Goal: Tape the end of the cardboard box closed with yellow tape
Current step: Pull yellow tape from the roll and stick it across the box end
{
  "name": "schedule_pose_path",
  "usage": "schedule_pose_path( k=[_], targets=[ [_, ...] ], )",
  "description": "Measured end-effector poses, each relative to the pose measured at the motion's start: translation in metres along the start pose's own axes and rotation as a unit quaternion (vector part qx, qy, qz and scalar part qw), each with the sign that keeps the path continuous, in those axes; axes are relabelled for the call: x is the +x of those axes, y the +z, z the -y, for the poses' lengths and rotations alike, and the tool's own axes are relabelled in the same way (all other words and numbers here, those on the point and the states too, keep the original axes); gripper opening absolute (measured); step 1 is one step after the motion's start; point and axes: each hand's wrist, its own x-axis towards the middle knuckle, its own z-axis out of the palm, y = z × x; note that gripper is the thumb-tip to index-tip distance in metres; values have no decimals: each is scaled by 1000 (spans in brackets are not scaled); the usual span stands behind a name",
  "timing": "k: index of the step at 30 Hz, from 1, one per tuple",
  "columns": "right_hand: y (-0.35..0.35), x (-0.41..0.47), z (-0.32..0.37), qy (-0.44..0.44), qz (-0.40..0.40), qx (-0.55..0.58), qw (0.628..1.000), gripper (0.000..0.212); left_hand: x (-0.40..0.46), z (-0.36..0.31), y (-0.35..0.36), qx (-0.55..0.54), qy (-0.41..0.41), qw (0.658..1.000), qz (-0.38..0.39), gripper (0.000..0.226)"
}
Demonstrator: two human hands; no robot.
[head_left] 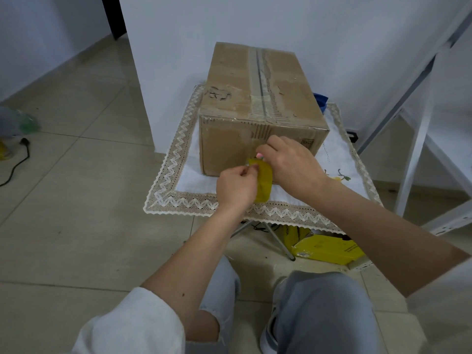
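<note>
A worn cardboard box [258, 98] lies on a small table, its near end face toward me and old clear tape running along its top seam. In front of that end face I hold a roll of yellow tape [264, 182]. My left hand [236, 186] grips the roll from the left, its fingertips pinching near the tape's loose end. My right hand [291, 164] curls over the roll from the right, fingertips at the top of the roll close to the box face. Much of the roll is hidden between the two hands.
The table wears a white cloth with a lace zigzag border [178, 200]. A yellow package [327, 249] lies on the tiled floor under it. White metal frames [419, 139] stand at the right, a wall corner behind, a black cable [18, 162] at far left.
</note>
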Motion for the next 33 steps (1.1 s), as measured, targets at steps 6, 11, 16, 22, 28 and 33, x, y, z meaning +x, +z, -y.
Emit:
schedule_pose_path(
  k=[6,11,16,22,28,33],
  targets=[
    [-4,-12,-14,2,33,-28,999,15,-3,-1,0,0,-7,1000,-2,40],
    [-15,-16,-15,13,-5,-2,1000,11,-4,-2,1,3,-4,1000,0,39],
    [-4,-1,-3,-6,-5,13,1000,6,-4,-2,0,18,0,1000,4,42],
    [-3,-12,-13,-6,31,2,999,6,-4,-1,-2,19,-15,1000,-1,46],
    [-9,-8,-3,8,-15,30,999,17,-6,8,-9,29,-17,999,-6,38],
    [-6,-5,2,29,-16,54,998,10,-10,5,-15,21,-10,1000,16,33]
  ],
)
